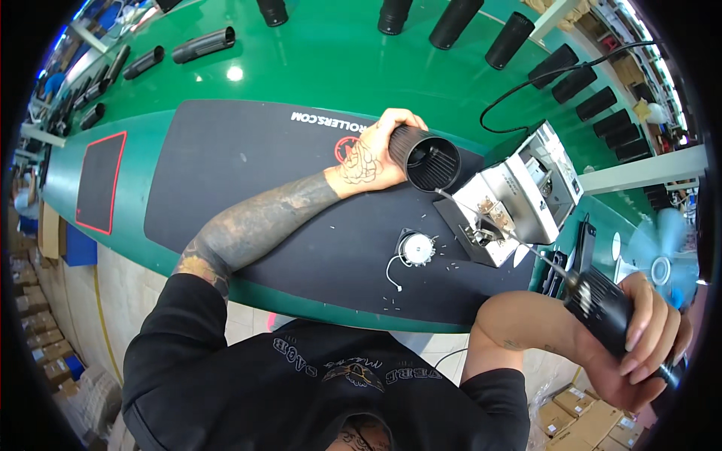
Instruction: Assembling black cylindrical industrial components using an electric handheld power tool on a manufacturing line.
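Observation:
My left hand [380,154] is wrapped round a black ribbed cylindrical housing [401,143], its open end tilted toward me and to the right. Low on the right, my right hand [647,338] grips a black electric screwdriver [599,307]. Its long thin bit points up and left to the front of a silver metal screw feeder [508,184]; whether the tip touches a screw cannot be made out. Between my arms, a small round motor [416,248] with a white lead and plug lies on the black mat [248,161], with several tiny screws scattered around it.
Black cylinders [455,22] stand and lie along the far side of the green table [316,52]. A black cable [489,113] runs behind the feeder. At the right are a blue fan [660,259] and a white post [647,169]. Cardboard boxes [575,421] sit on the floor.

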Demonstrator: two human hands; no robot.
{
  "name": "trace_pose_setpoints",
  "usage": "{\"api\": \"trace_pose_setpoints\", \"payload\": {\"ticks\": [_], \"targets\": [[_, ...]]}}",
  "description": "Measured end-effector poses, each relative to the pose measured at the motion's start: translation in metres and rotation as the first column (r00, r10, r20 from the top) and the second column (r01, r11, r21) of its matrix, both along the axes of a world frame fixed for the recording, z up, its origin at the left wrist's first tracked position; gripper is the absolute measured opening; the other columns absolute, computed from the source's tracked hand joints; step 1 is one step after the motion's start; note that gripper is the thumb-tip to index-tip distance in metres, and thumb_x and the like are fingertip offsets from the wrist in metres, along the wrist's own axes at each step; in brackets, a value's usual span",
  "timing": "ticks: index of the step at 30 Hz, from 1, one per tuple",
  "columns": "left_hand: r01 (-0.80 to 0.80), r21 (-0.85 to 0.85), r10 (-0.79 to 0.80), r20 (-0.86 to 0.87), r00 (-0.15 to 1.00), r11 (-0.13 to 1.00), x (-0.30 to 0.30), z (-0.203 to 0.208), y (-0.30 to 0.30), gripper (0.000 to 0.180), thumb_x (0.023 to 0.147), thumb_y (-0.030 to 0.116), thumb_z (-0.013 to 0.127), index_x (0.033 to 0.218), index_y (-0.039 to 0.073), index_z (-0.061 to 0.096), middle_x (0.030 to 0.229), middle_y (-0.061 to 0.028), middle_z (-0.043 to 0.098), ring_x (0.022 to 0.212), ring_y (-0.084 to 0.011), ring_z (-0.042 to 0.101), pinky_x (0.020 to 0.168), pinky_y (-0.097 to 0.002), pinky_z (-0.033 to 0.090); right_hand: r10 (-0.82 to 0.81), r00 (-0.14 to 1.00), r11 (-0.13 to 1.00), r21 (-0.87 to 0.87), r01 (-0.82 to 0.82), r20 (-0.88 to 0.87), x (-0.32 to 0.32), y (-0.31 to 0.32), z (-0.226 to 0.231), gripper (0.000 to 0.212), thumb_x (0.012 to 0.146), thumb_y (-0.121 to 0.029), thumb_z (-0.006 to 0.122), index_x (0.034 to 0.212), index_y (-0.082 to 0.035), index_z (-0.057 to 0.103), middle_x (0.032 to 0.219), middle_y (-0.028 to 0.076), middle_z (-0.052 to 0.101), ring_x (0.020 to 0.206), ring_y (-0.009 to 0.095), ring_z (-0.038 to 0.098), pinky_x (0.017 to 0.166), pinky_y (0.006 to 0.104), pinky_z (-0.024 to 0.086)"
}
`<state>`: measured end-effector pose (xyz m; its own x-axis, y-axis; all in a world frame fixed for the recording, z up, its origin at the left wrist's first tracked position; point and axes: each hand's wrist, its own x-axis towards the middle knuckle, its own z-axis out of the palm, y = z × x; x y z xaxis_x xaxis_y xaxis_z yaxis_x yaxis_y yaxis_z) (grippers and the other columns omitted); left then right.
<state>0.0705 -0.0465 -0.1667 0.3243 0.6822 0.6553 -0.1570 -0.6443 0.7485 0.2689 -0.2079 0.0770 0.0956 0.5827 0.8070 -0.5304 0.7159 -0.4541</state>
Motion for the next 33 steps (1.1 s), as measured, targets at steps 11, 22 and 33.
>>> {"api": "trace_pose_setpoints", "payload": {"ticks": [11, 22, 33], "targets": [[-0.028, -0.006, 0.027, -0.020, 0.999, 1.000, 0.000, 0.001, 0.002, 0.063, 0.058, 0.005, 0.080, 0.110, 0.009, 0.046, 0.103, -0.0072, 0.058, 0.089, -0.0208, 0.060, 0.078, -0.0312, 0.049, -0.184, 0.898, 0.971, -0.069, 0.229, 0.399, -0.066, 0.048, -0.039, 0.021, 0.080, -0.012, 0.048, 0.100, -0.011, 0.041, 0.064, 0.002, 0.050, 0.051, 0.013, 0.042, 0.064, 0.0301, 0.038], [-0.047, -0.049, 0.045, -0.043, 0.998, 0.998, 0.007, 0.005, -0.003, 0.061, 0.058, 0.005, 0.080, 0.110, 0.008, 0.048, 0.103, -0.0079, 0.058, 0.088, -0.0221, 0.060, 0.079, -0.0323, 0.049, -0.224, 0.912, 0.946, -0.150, 0.289, 0.343, -0.074, 0.057, -0.051, 0.029, 0.073, 0.003, 0.055, 0.094, -0.009, 0.039, 0.063, 0.005, 0.050, 0.052, 0.015, 0.045, 0.056, 0.0290, 0.042], [-0.417, 0.572, 0.707, -0.585, 0.397, 0.707, -0.068, 0.018, 0.083, 0.066, 0.056, -0.004, 0.058, 0.119, 0.015, 0.054, 0.120, -0.0060, 0.056, 0.109, -0.0279, 0.054, 0.097, -0.0394, 0.038, -0.409, 0.888, 0.896, -0.089, 0.435, 0.211, 0.003, 0.000, 0.005, 0.034, 0.075, 0.005, 0.054, 0.101, -0.011, 0.038, 0.064, 0.004, 0.051, 0.054, 0.015, 0.050, 0.055, 0.0273, 0.044]]}}
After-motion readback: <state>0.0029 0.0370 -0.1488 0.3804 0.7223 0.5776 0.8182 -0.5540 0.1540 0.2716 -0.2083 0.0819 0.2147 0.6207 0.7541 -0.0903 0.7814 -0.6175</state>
